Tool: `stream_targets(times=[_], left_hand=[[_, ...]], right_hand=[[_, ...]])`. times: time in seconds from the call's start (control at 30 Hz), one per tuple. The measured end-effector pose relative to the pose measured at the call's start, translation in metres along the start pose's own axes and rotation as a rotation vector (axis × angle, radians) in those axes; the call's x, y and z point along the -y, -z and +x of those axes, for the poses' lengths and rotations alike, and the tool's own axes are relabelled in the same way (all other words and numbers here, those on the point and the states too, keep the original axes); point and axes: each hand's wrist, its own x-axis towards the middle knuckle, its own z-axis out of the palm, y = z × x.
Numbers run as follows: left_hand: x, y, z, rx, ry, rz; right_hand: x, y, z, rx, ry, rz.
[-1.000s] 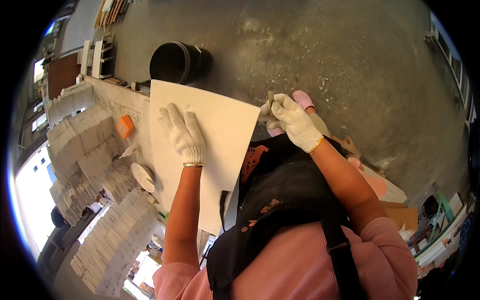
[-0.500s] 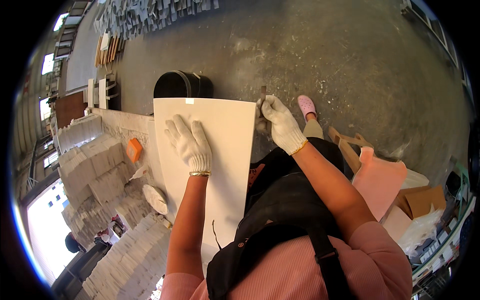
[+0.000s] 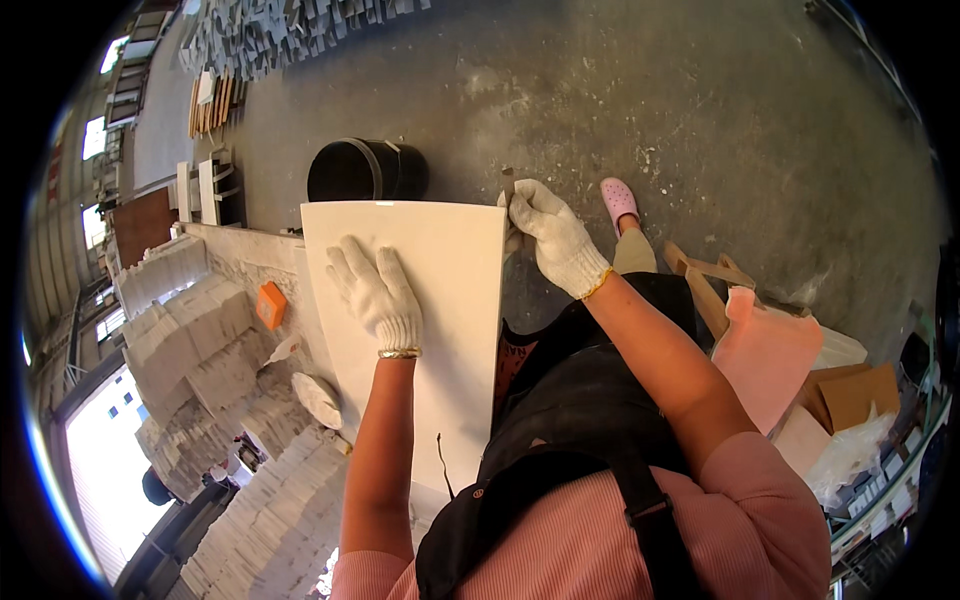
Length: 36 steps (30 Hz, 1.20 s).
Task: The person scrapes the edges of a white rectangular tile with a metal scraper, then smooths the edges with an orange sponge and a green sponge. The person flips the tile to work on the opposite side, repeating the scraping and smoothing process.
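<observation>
A large white panel (image 3: 455, 310) lies in front of me. My left hand (image 3: 382, 302), in a white knit glove, rests flat on it with the fingers spread. At the panel's far right corner is my gloved right hand (image 3: 562, 238), its fingers closed in a pinch. A small, flat, dark strip (image 3: 507, 180) sticks up from that pinch, close against the panel's edge. Whether it is a blade or a scraper cannot be made out. A small white patch (image 3: 384, 204) shows on the far edge of the panel.
Beyond the panel a black bucket (image 3: 402, 172) lies open toward the left. To the left are an orange block-shaped object (image 3: 270, 305), a pale round disc (image 3: 317, 400) and tall stacks of white pieces (image 3: 195, 335). On the right stand a pink sheet (image 3: 768, 350) and brown cardboard (image 3: 858, 397).
My right hand has come slightly left with the dark strip, up to the panel's corner. The white patch at the far edge now looks thinner. My left hand stays flat on the panel.
</observation>
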Motion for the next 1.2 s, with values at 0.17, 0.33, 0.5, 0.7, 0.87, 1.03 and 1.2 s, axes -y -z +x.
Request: stream_targets(times=[0.17, 0.33, 0.5, 0.7, 0.87, 1.03, 1.2], left_hand=[[-0.001, 0.001, 0.0, 0.011, 0.022, -0.004], [0.001, -0.001, 0.0, 0.019, 0.027, -0.007], [0.001, 0.0, 0.001, 0.014, 0.017, -0.015], [-0.001, 0.0, 0.001, 0.029, 0.022, 0.005], [-0.004, 0.003, 0.003, 0.042, 0.03, -0.013], [-0.002, 0.003, 0.001, 0.039, 0.034, -0.009], [-0.001, 0.002, 0.001, 0.036, 0.033, -0.015]], right_hand=[[-0.007, 0.007, 0.002, 0.038, 0.037, 0.007], [-0.008, 0.008, 0.004, 0.031, 0.059, -0.033], [-0.008, 0.007, 0.005, 0.019, 0.125, -0.113], [-0.005, 0.013, 0.006, 0.063, 0.143, -0.194], [-0.012, 0.015, -0.017, 0.161, -0.006, -0.334], [-0.037, 0.028, -0.053, 0.089, -0.021, -0.316], [-0.009, 0.023, -0.022, -0.047, 0.125, -0.198]])
